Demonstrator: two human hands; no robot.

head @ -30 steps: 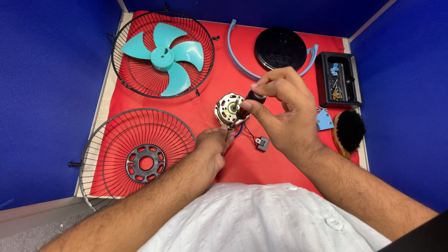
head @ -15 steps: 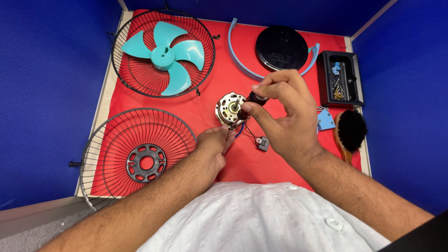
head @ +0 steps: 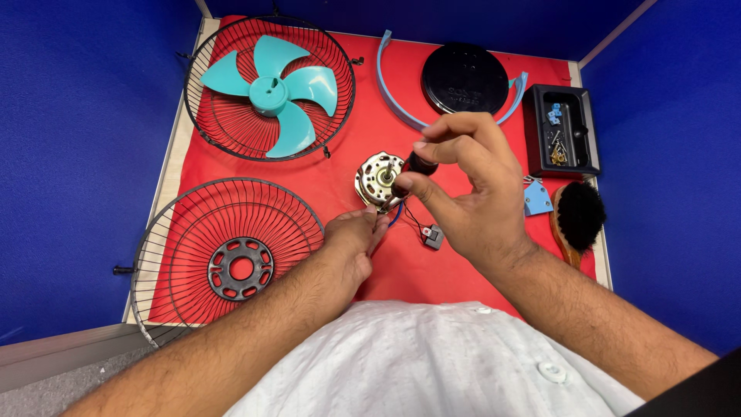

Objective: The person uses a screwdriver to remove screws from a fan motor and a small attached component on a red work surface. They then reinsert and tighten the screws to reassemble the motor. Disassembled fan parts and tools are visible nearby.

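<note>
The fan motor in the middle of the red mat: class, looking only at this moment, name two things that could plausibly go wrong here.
1. The right hand presses a dark-handled tool onto the fan motor, while the left hand only touches the motor's lower edge; the tool might slip and the motor shift.
2. Thin wires to a small grey connector trail between the two hands, so they could snag or get tugged.

No packages, labels, signs or screens anywhere on the red mat.
</note>
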